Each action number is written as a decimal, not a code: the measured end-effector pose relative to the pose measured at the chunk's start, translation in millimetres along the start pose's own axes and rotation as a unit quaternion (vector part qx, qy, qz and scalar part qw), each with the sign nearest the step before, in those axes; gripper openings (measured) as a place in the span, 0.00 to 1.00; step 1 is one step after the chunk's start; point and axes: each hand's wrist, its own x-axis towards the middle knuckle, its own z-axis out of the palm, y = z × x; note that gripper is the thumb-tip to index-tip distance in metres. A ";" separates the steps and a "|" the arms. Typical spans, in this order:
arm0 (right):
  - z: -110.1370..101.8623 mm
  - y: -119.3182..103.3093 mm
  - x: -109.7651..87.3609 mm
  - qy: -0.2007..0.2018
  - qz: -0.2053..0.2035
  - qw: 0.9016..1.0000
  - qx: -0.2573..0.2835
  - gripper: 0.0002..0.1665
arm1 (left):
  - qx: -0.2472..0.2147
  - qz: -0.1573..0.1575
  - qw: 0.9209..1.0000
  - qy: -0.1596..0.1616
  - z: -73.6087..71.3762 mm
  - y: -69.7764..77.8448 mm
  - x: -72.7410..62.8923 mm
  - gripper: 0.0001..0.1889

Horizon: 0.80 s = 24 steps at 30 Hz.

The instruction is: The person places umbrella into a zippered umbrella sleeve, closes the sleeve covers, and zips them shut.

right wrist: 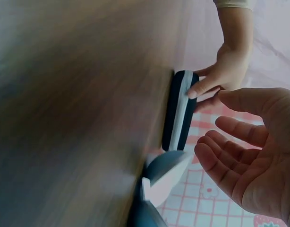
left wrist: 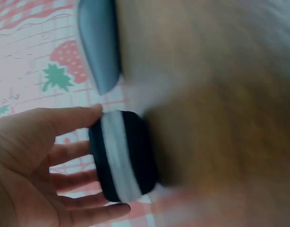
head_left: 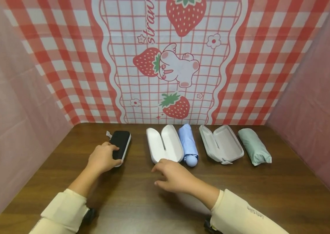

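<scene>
A closed black zip case (head_left: 120, 143) with a white zipper band lies flat at the left of the table. My left hand (head_left: 101, 157) grips its near end, thumb on one edge and fingers over the other side; in the left wrist view the thumb (left wrist: 76, 118) touches the case's rim (left wrist: 119, 156). My right hand (head_left: 175, 177) hovers in front of an open white case (head_left: 173, 139), fingers loosely bent, holding nothing. In the right wrist view the right palm (right wrist: 265, 170) faces the black case (right wrist: 181, 111).
Right of the white case lies a folded blue umbrella (head_left: 187, 141) with a round handle end. Further right are an open grey case (head_left: 230, 143) and a light green wrapped bundle (head_left: 254, 146). A strawberry-print cloth (head_left: 179, 65) hangs behind the wooden table (head_left: 141, 201).
</scene>
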 end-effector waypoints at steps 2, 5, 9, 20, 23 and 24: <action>-3.3 2.3 -7.1 0.007 -0.004 1.000 0.001 0.18 | 0.012 0.000 1.000 -0.007 -3.0 2.6 -1.6 0.27; -8.7 6.2 -17.3 0.019 -0.006 1.000 0.002 0.17 | 0.016 0.013 1.000 0.002 -6.4 7.0 -3.2 0.24; -18.6 11.2 -26.3 0.044 -0.008 0.999 0.001 0.16 | -0.002 0.047 0.998 0.044 -9.4 14.2 -7.7 0.18; -48.1 34.7 -37.5 0.123 0.018 0.992 -0.005 0.15 | -0.124 0.062 0.984 0.115 -17.3 48.4 -11.0 0.16; -51.3 43.4 -40.2 0.137 0.032 0.990 -0.006 0.15 | -0.155 0.058 0.980 0.112 -13.5 53.9 -9.9 0.15; -52.3 46.0 -41.3 0.141 0.038 0.989 -0.005 0.15 | -0.163 0.056 0.979 0.109 -11.7 55.2 -9.5 0.14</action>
